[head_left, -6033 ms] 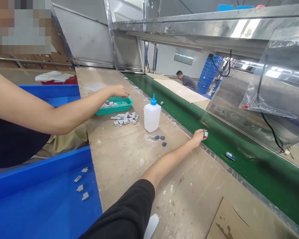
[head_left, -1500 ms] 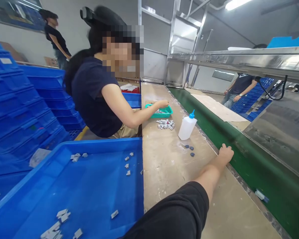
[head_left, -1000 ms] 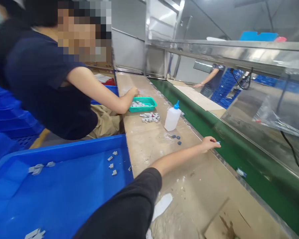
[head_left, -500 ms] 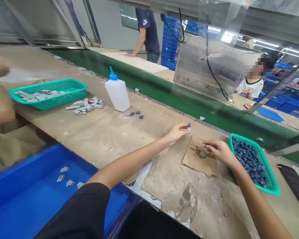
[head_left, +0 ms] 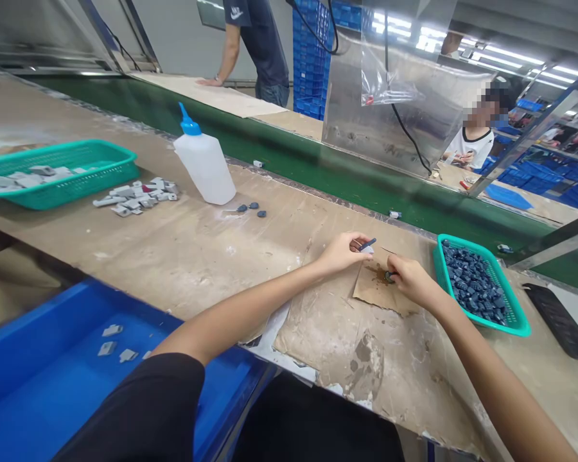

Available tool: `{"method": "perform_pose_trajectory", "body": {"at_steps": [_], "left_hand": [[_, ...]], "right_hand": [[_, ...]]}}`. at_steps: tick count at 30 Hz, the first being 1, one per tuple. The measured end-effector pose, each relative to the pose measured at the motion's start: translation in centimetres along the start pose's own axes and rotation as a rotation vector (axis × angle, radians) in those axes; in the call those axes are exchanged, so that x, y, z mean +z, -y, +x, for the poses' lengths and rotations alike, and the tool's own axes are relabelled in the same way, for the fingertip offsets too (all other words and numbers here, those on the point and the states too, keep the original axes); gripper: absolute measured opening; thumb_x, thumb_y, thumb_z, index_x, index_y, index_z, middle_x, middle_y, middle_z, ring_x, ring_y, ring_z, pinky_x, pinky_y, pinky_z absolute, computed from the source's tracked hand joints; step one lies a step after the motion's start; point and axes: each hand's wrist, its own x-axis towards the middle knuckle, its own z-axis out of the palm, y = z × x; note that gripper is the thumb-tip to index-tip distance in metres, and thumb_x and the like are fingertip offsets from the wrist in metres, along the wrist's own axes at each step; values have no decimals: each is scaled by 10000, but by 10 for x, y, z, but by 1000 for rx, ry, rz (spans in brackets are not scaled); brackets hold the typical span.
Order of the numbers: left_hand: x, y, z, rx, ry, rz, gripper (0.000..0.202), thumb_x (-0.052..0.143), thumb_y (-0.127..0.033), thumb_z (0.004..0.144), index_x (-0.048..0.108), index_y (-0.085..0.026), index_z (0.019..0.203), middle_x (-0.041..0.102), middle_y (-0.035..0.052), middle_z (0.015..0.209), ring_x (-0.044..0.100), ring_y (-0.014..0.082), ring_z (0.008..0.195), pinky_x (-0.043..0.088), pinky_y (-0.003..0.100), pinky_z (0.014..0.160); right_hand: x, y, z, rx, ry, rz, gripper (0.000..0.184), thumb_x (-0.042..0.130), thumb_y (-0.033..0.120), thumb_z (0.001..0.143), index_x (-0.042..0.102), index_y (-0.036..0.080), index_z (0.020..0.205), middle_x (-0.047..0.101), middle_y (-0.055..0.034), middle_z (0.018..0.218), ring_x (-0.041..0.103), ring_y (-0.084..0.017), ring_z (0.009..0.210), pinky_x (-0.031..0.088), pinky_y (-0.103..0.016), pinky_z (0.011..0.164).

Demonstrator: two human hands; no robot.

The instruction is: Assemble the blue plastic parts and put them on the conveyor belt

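Note:
My left hand (head_left: 341,253) is closed on a small grey-white plastic piece (head_left: 367,249) with a dark blue part (head_left: 368,243) sticking out of it. My right hand (head_left: 411,279) pinches a small dark blue piece, mostly hidden by the fingers, down at a small round cap (head_left: 389,276). The cap sits on a stained cardboard piece (head_left: 378,295) and is partly covered by my fingertips. Just right of that hand stands a green basket (head_left: 520,321) full of dark blue pieces (head_left: 472,282).
A white squeeze bottle (head_left: 206,168) with a blue nozzle stands near three dark pieces (head_left: 253,206). Grey pieces (head_left: 137,196) lie beside another green basket (head_left: 81,183). A blue bin (head_left: 52,385) is at lower left, a black tray (head_left: 561,321) at right. Two people are across the green belt (head_left: 308,173).
My right hand has lowered its dark piece to the cap. The blue part at my left hand now slants rather than standing upright. The whole view has shifted slightly.

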Motion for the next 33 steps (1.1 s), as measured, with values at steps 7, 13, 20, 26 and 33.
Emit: {"method": "perform_pose_trajectory", "body": {"at_steps": [7, 13, 20, 26, 33], "left_hand": [[0, -2, -6, 151, 19, 213, 298, 643, -195, 674, 598, -128, 961, 633, 49, 930, 585, 147, 846, 469, 258, 779], [1, -3, -9, 223, 11, 250, 259, 617, -201, 697, 596, -133, 946, 613, 41, 901, 580, 130, 811, 479, 219, 701], [-1, -7, -12, 345, -4, 405, 239, 594, -191, 713, 594, -153, 949, 609, 25, 871, 573, 138, 815, 448, 235, 726], [-4, -7, -14, 411, -3, 417, 259, 605, -214, 727, 593, -165, 981, 616, 26, 892, 577, 132, 814, 433, 223, 728], [-6, -10, -15, 507, -71, 418, 256, 621, -205, 712, 606, -145, 961, 624, 29, 858, 582, 122, 787, 439, 212, 715]], "right_hand": [[-5, 4, 1, 29, -13, 38, 247, 403, 16, 587, 272, 224, 615, 420, 15, 569, 411, -141, 538, 268, -244, 519], [-15, 9, 5, 224, -192, 529, 240, 575, 245, 675, 339, 220, 636, 491, 26, 596, 523, -145, 580, 387, -251, 555], [-9, 21, 19, 472, -252, 1212, 472, 771, 336, 495, 333, 213, 621, 532, 65, 569, 602, -153, 608, 467, -281, 622], [-4, 25, 22, 480, -282, 1260, 511, 800, 324, 465, 327, 208, 621, 553, 71, 528, 600, -136, 556, 445, -238, 560], [-4, 31, 21, 472, -313, 1319, 511, 798, 303, 470, 317, 204, 611, 552, 73, 514, 592, -127, 539, 409, -215, 527]]}}
